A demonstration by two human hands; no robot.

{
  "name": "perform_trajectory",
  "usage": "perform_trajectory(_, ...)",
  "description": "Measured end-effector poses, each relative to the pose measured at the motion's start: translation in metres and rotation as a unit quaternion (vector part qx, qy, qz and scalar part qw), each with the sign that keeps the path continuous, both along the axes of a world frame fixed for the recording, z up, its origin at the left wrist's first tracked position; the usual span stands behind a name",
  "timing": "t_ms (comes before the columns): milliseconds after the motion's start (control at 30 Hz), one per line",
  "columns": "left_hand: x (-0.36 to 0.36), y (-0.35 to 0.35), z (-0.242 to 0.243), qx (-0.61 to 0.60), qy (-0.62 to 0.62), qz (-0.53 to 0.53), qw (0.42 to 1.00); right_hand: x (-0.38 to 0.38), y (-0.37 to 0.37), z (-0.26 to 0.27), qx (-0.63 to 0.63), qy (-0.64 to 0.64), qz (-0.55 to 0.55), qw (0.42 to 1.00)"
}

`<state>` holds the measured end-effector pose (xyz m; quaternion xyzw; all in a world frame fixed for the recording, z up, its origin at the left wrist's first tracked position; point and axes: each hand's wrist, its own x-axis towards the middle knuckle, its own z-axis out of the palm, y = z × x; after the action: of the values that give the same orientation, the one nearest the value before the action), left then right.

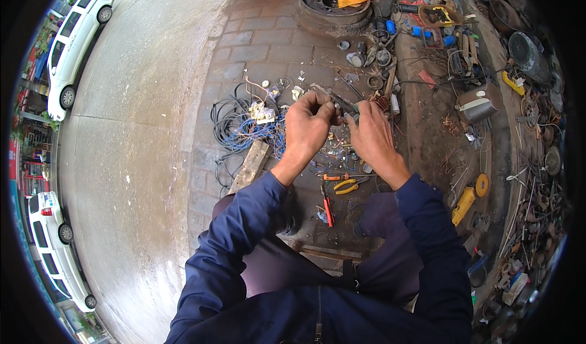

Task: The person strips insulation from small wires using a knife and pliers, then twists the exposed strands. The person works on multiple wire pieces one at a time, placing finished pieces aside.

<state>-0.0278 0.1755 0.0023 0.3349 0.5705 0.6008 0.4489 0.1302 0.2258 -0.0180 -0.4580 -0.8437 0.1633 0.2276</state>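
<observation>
My left hand (307,120) pinches a small piece between thumb and fingers; the fingers hide most of it, so its kind is unclear. Close by, my right hand (373,135) grips a dark metal hand tool (342,102), perhaps pliers, with a bit of green at its handle. The tool's jaw end reaches over the left fingertips. Below the hands lie yellow-handled pliers (349,186), a red-handled tool (327,210) and an orange-handled screwdriver (336,177). Left of my left hand is a heap of blue wires (247,135) with a cream plastic fitting (263,113) on it.
Black cable coils (223,119) and a wooden block (251,162) lie on the paving to the left. At right are a yellow angle grinder (468,201), a brown case (478,104) and piled scrap. A wheel rim (316,12) stands ahead; white vehicles (82,37) line the road.
</observation>
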Motion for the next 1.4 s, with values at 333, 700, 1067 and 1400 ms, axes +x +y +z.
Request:
perform_trajectory(333, -0.006, -0.001, 0.006, -0.021, 0.057, -0.027, 0.998, 0.004, 0.005, 0.004, 0.093, -0.046, 0.025, 0.994)
perform_trajectory(700, -0.006, 0.005, -0.001, -0.001, 0.047, -0.04, 0.998, 0.009, 0.005, 0.004, 0.001, -0.006, 0.023, 1.0)
perform_trajectory(1067, -0.002, -0.019, 0.01, 0.018, -0.252, -0.091, 0.963, 0.016, 0.023, 0.009, -0.02, 0.088, 0.069, 0.994)
perform_trajectory(1400, 0.01, -0.051, 0.001, -0.068, -0.183, -0.105, 0.975, 0.054, 0.029, -0.005, -0.067, 0.024, 0.004, 0.997)
